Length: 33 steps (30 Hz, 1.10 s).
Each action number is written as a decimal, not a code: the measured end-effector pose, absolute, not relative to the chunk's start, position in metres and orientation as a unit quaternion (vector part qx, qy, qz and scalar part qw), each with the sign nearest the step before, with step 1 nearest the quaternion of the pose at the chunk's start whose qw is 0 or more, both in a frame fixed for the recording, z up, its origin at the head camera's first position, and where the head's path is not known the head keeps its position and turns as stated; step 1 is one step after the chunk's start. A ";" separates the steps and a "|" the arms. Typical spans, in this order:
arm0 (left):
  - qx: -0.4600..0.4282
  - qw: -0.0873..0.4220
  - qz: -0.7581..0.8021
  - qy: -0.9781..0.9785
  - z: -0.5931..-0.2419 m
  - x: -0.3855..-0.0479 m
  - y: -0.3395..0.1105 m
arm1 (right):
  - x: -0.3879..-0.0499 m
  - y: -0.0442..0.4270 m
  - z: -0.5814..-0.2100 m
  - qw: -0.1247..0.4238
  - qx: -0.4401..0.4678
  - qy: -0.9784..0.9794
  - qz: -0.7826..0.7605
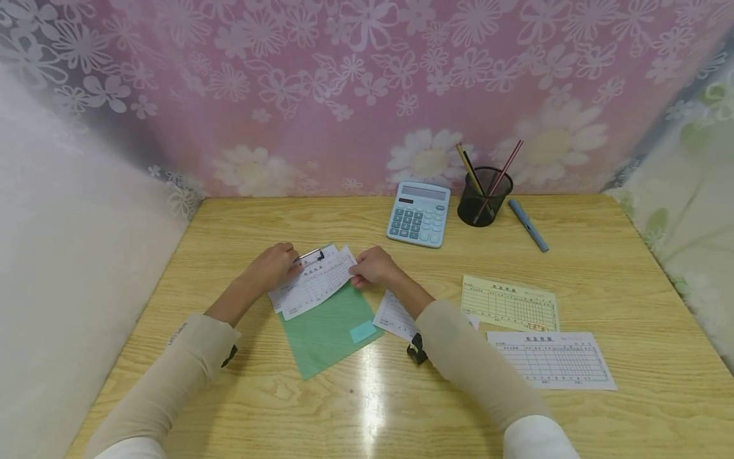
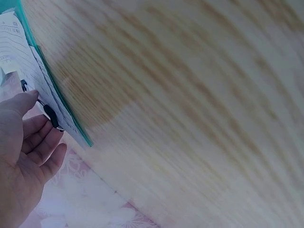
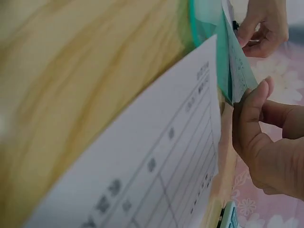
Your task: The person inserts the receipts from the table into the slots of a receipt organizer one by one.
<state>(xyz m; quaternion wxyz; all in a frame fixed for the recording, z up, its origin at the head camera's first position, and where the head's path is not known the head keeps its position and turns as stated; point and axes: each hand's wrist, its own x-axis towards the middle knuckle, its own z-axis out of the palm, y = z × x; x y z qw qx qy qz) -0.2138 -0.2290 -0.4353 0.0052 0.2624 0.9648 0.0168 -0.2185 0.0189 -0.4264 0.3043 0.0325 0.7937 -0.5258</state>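
A translucent green clipboard (image 1: 321,347) with a light-blue label lies slightly turned on the table, white printed forms at its upper part. At its top edge my left hand (image 1: 277,264) pinches the metal clip (image 1: 314,255) with black ends; in the left wrist view the thumb lies on the clip (image 2: 51,116) and the fingers curl beside it. My right hand (image 1: 374,266) pinches the right edge of the upper white form (image 1: 318,287), whose corner is lifted. Another white form (image 1: 394,315) lies partly under my right forearm, large in the right wrist view.
To the right lie a yellow form (image 1: 509,303) and a white form (image 1: 556,360). At the back stand a blue calculator (image 1: 418,213) and a black mesh pen cup (image 1: 484,197) with pencils, a blue pen (image 1: 529,225) beside it. Curtain-like floral cloth borders the table.
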 end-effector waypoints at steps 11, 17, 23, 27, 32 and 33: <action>0.284 -0.006 0.004 0.959 -0.431 -0.216 -0.228 | -0.216 0.012 -0.428 0.315 0.045 0.794 -0.518; 0.302 -0.029 -0.020 0.953 -0.434 -0.216 -0.227 | -0.211 0.006 -0.428 0.297 0.027 0.814 -0.499; 0.318 -0.046 -0.033 0.946 -0.435 -0.214 -0.227 | -0.210 0.001 -0.428 0.278 0.002 0.846 -0.455; 0.321 -0.048 -0.051 0.944 -0.433 -0.213 -0.225 | -0.210 -0.001 -0.428 0.267 -0.008 0.861 -0.433; 0.324 -0.051 -0.061 0.943 -0.433 -0.213 -0.225 | -0.210 -0.003 -0.428 0.256 -0.017 0.871 -0.420; 0.325 -0.052 -0.061 0.942 -0.434 -0.213 -0.225 | -0.211 -0.004 -0.427 0.252 -0.018 0.873 -0.417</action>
